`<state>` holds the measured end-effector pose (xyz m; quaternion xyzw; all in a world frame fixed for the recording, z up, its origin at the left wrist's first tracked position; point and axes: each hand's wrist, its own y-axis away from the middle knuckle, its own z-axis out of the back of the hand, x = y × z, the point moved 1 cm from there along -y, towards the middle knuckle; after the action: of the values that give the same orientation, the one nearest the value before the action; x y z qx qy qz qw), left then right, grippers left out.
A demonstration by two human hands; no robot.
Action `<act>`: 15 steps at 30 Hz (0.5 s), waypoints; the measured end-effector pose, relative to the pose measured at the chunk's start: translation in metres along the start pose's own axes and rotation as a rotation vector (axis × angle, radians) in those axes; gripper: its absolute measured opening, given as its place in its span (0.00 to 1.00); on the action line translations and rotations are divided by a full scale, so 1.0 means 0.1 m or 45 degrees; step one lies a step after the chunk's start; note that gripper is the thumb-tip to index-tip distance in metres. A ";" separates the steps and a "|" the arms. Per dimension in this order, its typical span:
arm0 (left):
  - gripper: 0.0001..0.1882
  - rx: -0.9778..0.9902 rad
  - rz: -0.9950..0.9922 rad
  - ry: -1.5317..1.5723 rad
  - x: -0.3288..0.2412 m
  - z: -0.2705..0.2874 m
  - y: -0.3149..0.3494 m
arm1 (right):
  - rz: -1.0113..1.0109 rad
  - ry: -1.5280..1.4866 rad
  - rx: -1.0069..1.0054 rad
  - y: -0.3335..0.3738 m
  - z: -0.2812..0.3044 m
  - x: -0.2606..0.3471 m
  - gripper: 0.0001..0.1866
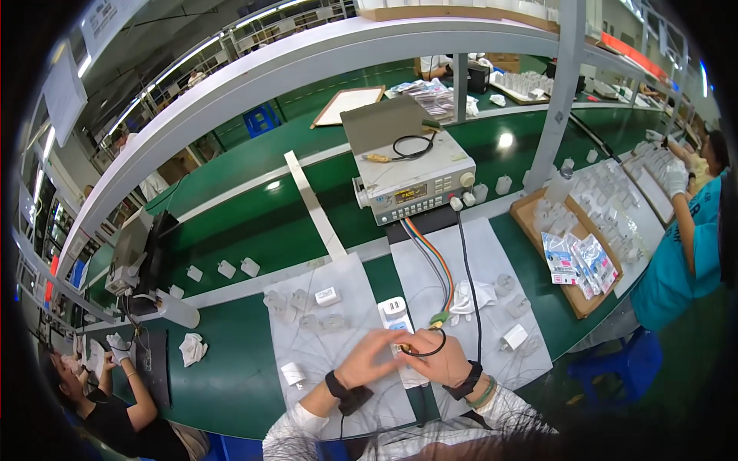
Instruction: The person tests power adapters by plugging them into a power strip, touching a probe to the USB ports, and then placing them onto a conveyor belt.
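Observation:
My left hand [367, 359] reaches in at the lower middle, its fingers blurred beside my right fingertips; what it holds, if anything, I cannot make out. My right hand [442, 358] is closed on a black test lead [435, 350] that loops over its fingers, with a brass-coloured end low between my hands. A green connector [440, 316] lies just beyond the right hand, where coloured wires [435, 257] come down. Directly beyond my fingertips is a white power strip [416, 378] with a white USB charger [393, 307] at its far end.
A grey bench tester [415, 180] stands ahead with another lead on top. White chargers [327, 296] and clear covers [307, 321] lie on white sheets. A crumpled glove [470, 300] is at right. A cardboard tray [576, 253] holds packets. Co-workers sit on both sides; a shelf arches overhead.

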<state>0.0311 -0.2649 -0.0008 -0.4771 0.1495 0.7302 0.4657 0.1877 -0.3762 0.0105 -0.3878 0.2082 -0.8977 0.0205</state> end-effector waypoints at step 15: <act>0.20 -0.039 0.005 -0.354 0.17 -0.25 0.13 | -0.068 -0.710 0.019 -0.58 0.58 0.31 0.10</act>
<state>0.0326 -0.2795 -0.0306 -0.3781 0.0733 0.7923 0.4732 0.2142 -0.3501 0.0893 -0.6250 0.1774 -0.7581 0.0563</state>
